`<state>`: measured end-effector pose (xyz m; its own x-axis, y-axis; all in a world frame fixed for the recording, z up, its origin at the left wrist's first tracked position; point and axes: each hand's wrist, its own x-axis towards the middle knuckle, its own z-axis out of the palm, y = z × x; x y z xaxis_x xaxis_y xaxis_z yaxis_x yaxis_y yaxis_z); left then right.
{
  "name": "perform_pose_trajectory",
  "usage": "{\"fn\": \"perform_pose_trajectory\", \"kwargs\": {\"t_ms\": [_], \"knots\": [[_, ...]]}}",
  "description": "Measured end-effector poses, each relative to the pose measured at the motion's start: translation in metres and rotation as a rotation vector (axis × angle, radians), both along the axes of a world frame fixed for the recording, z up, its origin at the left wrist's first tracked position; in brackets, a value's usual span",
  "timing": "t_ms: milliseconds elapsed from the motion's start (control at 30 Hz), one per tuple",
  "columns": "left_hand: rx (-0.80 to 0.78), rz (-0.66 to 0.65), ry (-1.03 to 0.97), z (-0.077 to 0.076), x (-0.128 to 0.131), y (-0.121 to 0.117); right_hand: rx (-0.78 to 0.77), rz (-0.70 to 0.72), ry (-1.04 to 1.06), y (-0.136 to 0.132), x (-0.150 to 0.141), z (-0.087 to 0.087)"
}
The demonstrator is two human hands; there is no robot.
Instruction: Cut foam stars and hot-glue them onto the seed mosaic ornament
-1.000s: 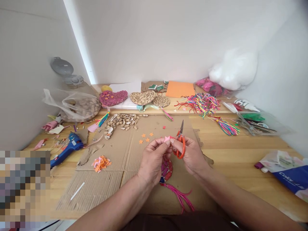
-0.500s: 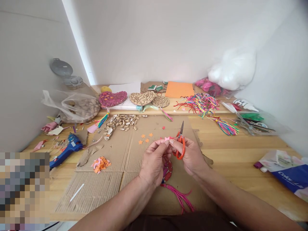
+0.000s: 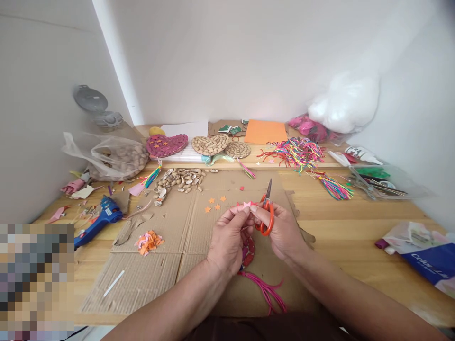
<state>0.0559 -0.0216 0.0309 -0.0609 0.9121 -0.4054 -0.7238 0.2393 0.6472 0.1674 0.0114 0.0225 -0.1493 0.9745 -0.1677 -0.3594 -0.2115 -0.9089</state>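
Between my two hands is a small pink paper piece (image 3: 246,205) with pointed edges. My left hand (image 3: 230,232) pinches it between thumb and fingers. My right hand (image 3: 280,227) touches the same paper with its fingertips and also has red-handled scissors (image 3: 267,210) hooked on it, blades pointing up and away. Below my hands lies a red and purple peanut-shell ornament (image 3: 249,251), mostly hidden, with a pink tassel (image 3: 265,290). Several orange paper stars (image 3: 217,207) lie left of my hands on the cardboard (image 3: 149,277).
A pile of orange and pink scraps (image 3: 150,242) and a blue glue gun (image 3: 103,220) lie left. Loose peanut shells (image 3: 181,179), a purple heart (image 3: 166,145) and a plain peanut heart (image 3: 210,144) are farther back. Colourful tassels (image 3: 302,151) and an orange sheet (image 3: 266,131) lie behind.
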Motion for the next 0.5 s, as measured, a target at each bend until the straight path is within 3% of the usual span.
{"fn": "perform_pose_trajectory", "kwargs": {"t_ms": [233, 500], "knots": [[-0.008, -0.004, -0.027, -0.001, 0.0, 0.001, -0.019, -0.003, -0.004, -0.001, -0.001, 0.003], [-0.011, -0.021, 0.07, 0.003, -0.008, 0.002, 0.101, 0.069, -0.261, 0.011, 0.015, 0.02]]}}
